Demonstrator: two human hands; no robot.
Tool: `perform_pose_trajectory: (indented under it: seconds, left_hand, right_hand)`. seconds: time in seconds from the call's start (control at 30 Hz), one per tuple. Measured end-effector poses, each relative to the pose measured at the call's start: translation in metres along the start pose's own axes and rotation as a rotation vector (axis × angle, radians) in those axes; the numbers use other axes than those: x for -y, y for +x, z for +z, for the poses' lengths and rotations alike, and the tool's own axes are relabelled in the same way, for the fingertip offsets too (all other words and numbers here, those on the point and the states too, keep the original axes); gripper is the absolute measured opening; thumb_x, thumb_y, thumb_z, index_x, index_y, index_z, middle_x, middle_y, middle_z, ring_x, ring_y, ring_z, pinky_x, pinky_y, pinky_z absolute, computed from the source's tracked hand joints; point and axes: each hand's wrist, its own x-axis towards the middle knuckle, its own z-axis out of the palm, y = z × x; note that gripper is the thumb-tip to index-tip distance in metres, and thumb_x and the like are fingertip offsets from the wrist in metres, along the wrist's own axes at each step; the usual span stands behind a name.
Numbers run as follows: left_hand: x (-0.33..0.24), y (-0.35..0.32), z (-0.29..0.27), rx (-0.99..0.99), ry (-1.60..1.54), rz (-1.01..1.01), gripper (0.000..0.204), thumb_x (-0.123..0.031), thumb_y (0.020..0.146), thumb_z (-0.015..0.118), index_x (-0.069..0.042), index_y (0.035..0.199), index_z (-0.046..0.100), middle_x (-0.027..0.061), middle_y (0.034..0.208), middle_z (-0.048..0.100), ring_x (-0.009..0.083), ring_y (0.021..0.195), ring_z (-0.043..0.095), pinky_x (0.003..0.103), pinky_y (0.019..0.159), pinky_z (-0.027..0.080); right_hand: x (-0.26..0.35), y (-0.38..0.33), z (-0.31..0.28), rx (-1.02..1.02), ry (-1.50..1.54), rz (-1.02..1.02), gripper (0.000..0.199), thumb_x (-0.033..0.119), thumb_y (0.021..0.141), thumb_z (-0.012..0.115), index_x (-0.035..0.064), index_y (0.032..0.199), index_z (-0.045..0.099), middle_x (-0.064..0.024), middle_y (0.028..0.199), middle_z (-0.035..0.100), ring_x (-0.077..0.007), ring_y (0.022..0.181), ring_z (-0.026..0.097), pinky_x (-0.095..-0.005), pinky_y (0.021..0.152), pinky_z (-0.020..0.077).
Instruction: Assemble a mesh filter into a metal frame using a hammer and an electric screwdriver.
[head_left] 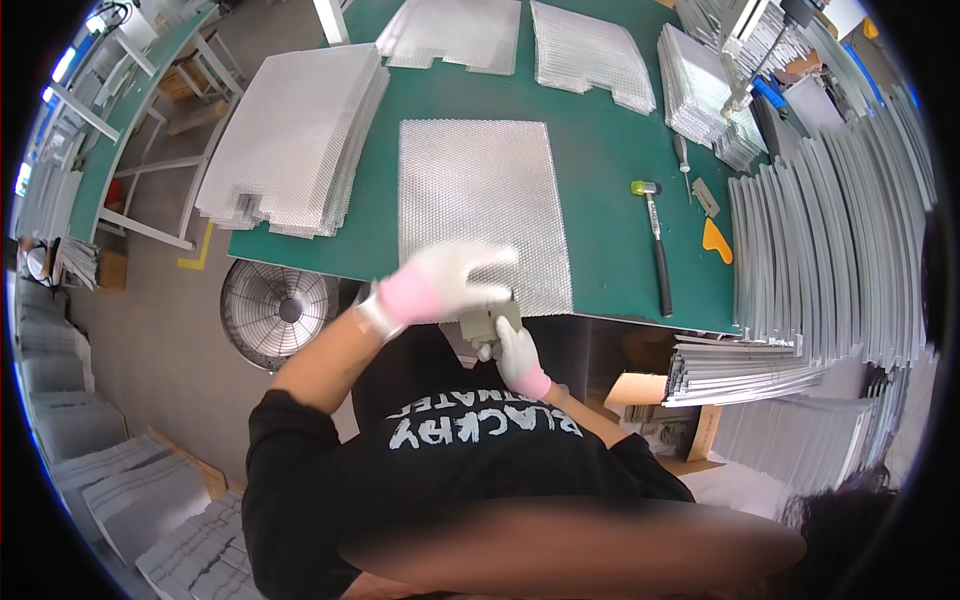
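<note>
We see a flat, silvery, rectangular mesh sheet (480,190) lying on the green tabletop (610,230), and we take its middle as our clock centre. At six o'clock, by the near edge, our white-gloved, pink-cuffed right hand (520,362) grips a small grey-green, block-like piece (488,325), thumb pressed against its side. Our left hand (450,280), in a matching glove and slightly blurred, reaches over the sheet's near edge with fingers and thumb spread wide; we cannot tell whether it touches the piece. At ten o'clock we have a tall stack of notched silvery mesh sheets (300,135). Just past three o'clock lies a black-handled hammer with a yellow-green head (658,245), and beyond it a flat orange scraper-like tool (716,241).
</note>
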Motion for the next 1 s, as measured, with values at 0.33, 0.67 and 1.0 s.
perform_pose_trajectory:
  seconds: [0.33,0.67,1.0]
  left_hand:
    - [-0.014,0.013,0.092,0.053,0.655,-0.031,0.078,-0.056,0.084,0.063,-0.013,0.146,0.045,0.0223,0.152,0.037,0.0472,0.141,0.029,0.063,0.115,0.017]
    - [-0.016,0.003,0.095,-0.001,0.608,-0.017,0.053,-0.031,0.088,0.063,-0.017,0.138,0.055,0.0192,0.147,0.044,0.0452,0.137,0.035,0.06,0.115,0.023]
    - [-0.008,0.002,0.09,0.003,0.625,0.048,0.044,-0.024,0.088,0.062,-0.017,0.131,0.061,0.0161,0.143,0.048,0.0428,0.136,0.038,0.059,0.114,0.026]
  right_hand:
    - [-0.047,-0.014,-0.047,-0.514,-0.101,-0.431,0.031,0.025,0.105,0.04,-0.0001,0.104,0.059,-0.0044,0.087,0.06,-0.0114,0.078,0.057,-0.0296,0.066,0.0472]
    - [0.003,-0.026,-0.061,-0.299,-0.162,-0.224,0.023,0.02,0.102,0.052,0.0006,0.102,0.064,-0.0008,0.09,0.065,-0.01,0.081,0.06,-0.0271,0.075,0.0497]
    - [-0.015,-0.009,-0.04,-0.337,0.21,-0.08,0.016,0.015,0.098,0.057,0.0029,0.106,0.063,-0.002,0.087,0.065,-0.0102,0.079,0.062,-0.0265,0.069,0.0513]
